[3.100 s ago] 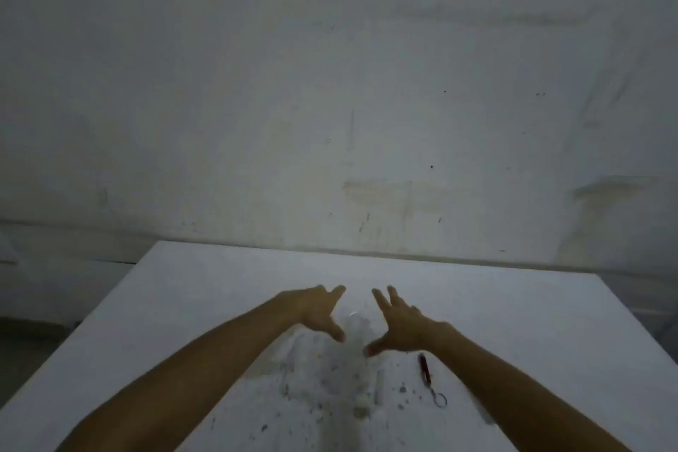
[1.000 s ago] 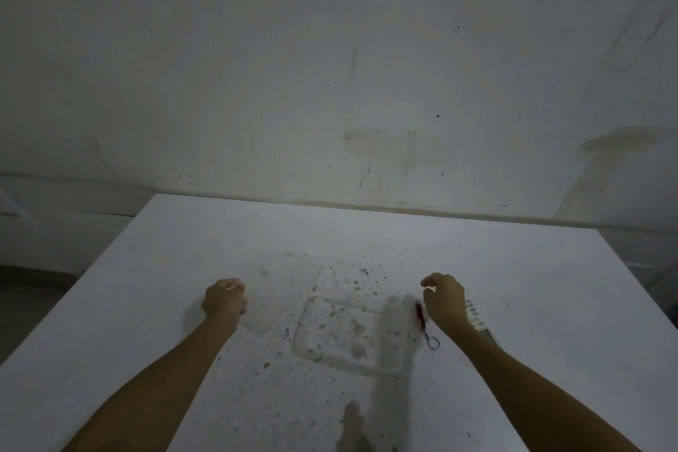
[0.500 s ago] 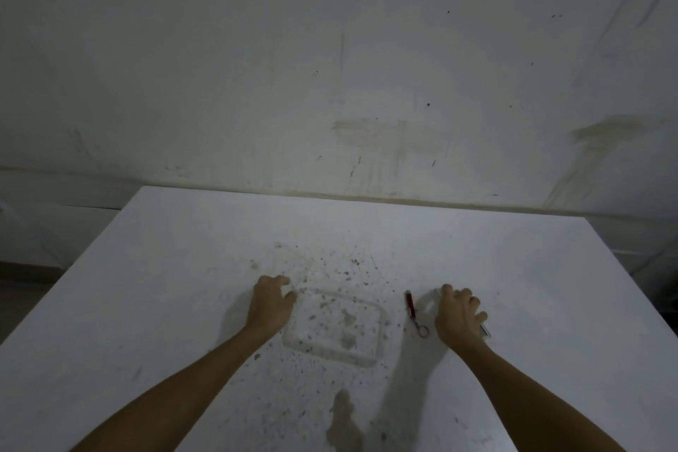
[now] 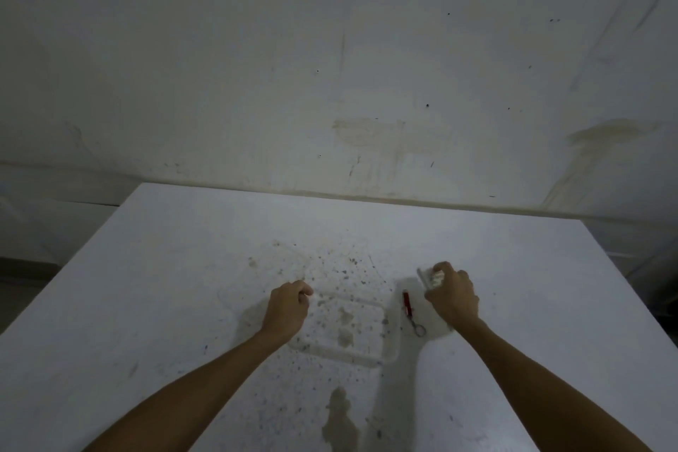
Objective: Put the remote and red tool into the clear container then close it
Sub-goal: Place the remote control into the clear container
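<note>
The clear container (image 4: 389, 352) sits open on the white table (image 4: 146, 305), its bottom showing the table's stains. My left hand (image 4: 288, 308) is curled against its far left corner, gripping the rim. The red tool (image 4: 406, 303), with a metal key ring at its near end, lies just right of the container. Right of the tool, my right hand (image 4: 453, 299) is closed around the white remote (image 4: 427, 277). Only the remote's far end, with its buttons, sticks out past my fingers.
A faint clear outline, possibly the lid (image 4: 264, 268), lies behind my left hand. Dark specks and a brown stain (image 4: 339, 418) mark the tabletop. A stained wall (image 4: 367, 84) stands right behind the table's far edge.
My left hand came from the left to the container's rim. My right hand went past the red tool, closed on the remote and raised its far end.
</note>
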